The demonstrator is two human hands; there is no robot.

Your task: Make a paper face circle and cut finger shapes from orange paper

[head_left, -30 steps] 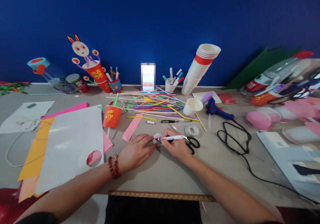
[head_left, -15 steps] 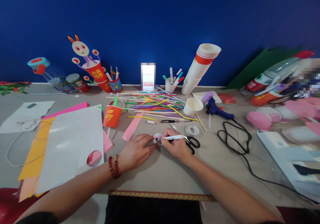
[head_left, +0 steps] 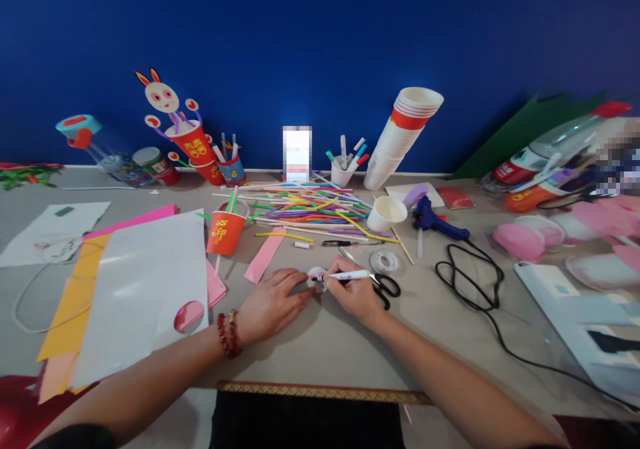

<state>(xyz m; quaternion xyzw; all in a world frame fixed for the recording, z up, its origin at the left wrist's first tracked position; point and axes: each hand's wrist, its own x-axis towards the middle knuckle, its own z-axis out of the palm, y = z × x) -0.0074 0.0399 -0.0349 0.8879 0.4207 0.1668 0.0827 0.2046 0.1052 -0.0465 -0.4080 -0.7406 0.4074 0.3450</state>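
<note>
White disc (head_left: 319,285), pinkish patch on it: flat on the bench (head_left: 320,342), between near and far edges. Looks like paper or card; I'd judge it light, thin, easily creased, apt to slide. I'd hold it pressed down at the rim. Left hand (head_left: 273,302) palm down, fingers loosely extended, tips at the rim, nothing gripped. Right hand (head_left: 354,294) closed round a white marker (head_left: 347,276), dark tip over the disc; contact I can't tell. Marker: likely stiff, smooth; take low on barrel. Scissors (head_left: 379,282) just right. Coloured stems (head_left: 307,217) toward the bench's far edge.
</note>
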